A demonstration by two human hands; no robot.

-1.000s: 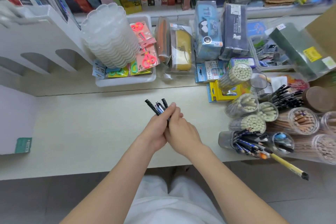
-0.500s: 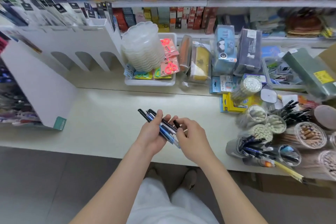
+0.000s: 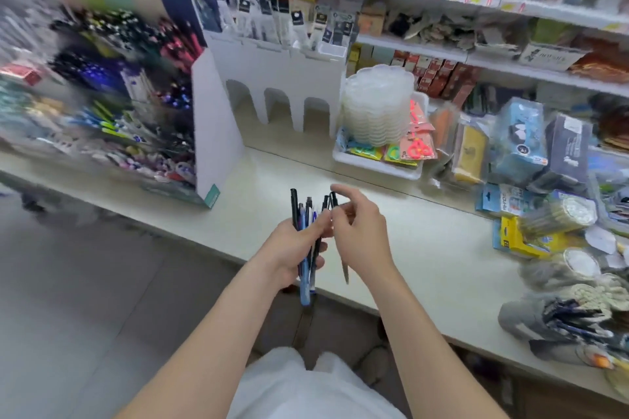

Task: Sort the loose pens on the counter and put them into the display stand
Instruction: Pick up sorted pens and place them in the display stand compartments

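Note:
My left hand grips a bunch of several black and blue pens, held upright over the counter's front edge. Beside it, my right hand pinches one black pen at the right side of the bunch, its index finger raised. The display stand fills the left of the view. It is blurred, with rows of coloured pens in its tiers and a white side panel.
The pale counter runs from the stand to the right. A white tray with stacked clear lids and scissors packs sits at the back. Tubs of pencils and pens crowd the right end. Shelves of stationery rise behind.
The view has swung left, bringing the display stand into sight. The pen bunch has turned from slanted to upright, and my right hand has moved to the bunch's upper part.

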